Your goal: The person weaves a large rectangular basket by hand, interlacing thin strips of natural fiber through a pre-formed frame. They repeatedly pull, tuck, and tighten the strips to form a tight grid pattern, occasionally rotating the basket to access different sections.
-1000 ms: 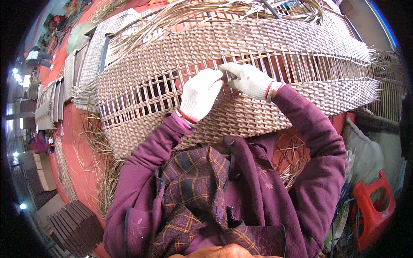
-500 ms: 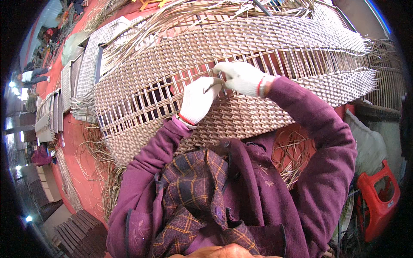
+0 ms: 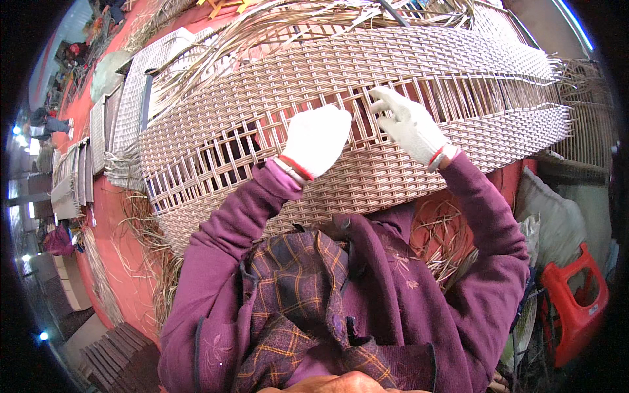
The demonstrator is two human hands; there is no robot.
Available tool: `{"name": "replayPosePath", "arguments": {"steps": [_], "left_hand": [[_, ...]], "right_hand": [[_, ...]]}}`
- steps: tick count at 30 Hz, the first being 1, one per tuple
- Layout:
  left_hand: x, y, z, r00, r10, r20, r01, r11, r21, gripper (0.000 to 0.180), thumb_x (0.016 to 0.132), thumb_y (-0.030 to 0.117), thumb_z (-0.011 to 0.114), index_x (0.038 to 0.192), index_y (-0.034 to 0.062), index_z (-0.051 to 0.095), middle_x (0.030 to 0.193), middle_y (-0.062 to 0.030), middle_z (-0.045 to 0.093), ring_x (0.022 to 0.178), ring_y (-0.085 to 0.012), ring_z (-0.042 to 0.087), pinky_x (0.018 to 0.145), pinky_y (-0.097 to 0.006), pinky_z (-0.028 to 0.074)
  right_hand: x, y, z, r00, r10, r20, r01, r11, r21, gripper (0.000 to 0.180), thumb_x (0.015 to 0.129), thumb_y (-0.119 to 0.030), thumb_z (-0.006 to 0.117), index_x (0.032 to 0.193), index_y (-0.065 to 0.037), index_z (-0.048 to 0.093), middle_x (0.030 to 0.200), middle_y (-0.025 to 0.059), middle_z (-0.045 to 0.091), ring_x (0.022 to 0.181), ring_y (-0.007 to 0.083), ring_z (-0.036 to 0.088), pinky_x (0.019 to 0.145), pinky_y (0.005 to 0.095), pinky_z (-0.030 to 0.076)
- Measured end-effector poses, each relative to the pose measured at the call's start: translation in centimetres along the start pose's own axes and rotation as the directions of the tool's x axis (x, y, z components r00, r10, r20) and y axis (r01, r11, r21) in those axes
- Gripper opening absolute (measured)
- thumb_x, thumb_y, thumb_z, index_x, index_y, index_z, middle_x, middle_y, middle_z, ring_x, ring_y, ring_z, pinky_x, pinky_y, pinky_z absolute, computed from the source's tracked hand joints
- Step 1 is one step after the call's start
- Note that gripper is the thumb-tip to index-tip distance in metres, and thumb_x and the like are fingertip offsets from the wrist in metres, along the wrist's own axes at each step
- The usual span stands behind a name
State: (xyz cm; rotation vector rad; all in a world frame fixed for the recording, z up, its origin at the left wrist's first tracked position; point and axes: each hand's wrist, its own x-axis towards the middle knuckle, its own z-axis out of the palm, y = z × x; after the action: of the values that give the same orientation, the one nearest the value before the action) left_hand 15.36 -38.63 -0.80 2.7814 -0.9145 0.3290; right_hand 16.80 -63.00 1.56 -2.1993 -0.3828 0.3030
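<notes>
A long woven panel of brown-beige flat strands lies across in front of me, with a looser open band of crossing strands running along its middle. My left hand, in a white glove with a red cuff edge, rests over this band. It looks closed; its fingertips are hidden, so what they grip cannot be made out. To its right, my right hand, gloved alike, hovers over the panel with fingers apart, nothing visible in them. Its fingertips are near the open strands.
Loose strands are heaped beyond the panel. Other woven pieces stand at the left on the red floor covering. A red plastic stool is at the lower right, below a pale sack. Another person is far left.
The hands were close together at the open band. My right hand has drawn away rightward, its fingers spreading; my left has shifted slightly right and turned its back up.
</notes>
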Motion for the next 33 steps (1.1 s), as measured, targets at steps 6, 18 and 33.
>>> {"name": "replayPosePath", "arguments": {"steps": [6,18,33], "left_hand": [[1.5,1.2,4.5,0.996,-0.051,0.074,0.062,0.986,-0.158,0.017,0.096,0.020,0.065,0.091,0.0071,0.075,0.087,-0.0156,0.075,0.079,-0.0362,0.074,0.072,-0.048,0.059],[-1.2,1.1,0.8,0.960,-0.168,-0.225,0.014,0.830,-0.558,0.028,0.102,0.013,0.068,0.127,0.0021,0.075,0.115,-0.0170,0.077,0.100,-0.0326,0.077,0.089,-0.040,0.061],[4.9,3.1,4.8,0.992,-0.004,0.129,0.034,0.971,-0.236,0.019,0.096,0.026,0.065,0.090,0.0099,0.073,0.082,-0.0163,0.072,0.079,-0.0390,0.073,0.073,-0.052,0.059]], "right_hand": [[2.8,3.4,3.6,0.948,-0.317,0.030,0.316,0.921,-0.228,0.058,0.100,-0.006,0.057,0.157,-0.004,0.049,0.129,0.0301,0.071,0.111,0.0456,0.073,0.096,0.0496,0.058],[2.9,-1.2,-0.9,0.980,-0.081,0.183,0.121,0.968,-0.220,0.066,0.094,-0.009,0.069,0.158,-0.010,0.054,0.087,0.0077,0.070,0.078,0.0186,0.066,0.076,0.0361,0.056],[1.3,5.4,-0.3,0.945,-0.328,0.009,0.309,0.880,-0.361,0.056,0.101,-0.007,0.065,0.155,-0.006,0.051,0.140,0.0266,0.068,0.120,0.0445,0.071,0.102,0.0480,0.057]]}}
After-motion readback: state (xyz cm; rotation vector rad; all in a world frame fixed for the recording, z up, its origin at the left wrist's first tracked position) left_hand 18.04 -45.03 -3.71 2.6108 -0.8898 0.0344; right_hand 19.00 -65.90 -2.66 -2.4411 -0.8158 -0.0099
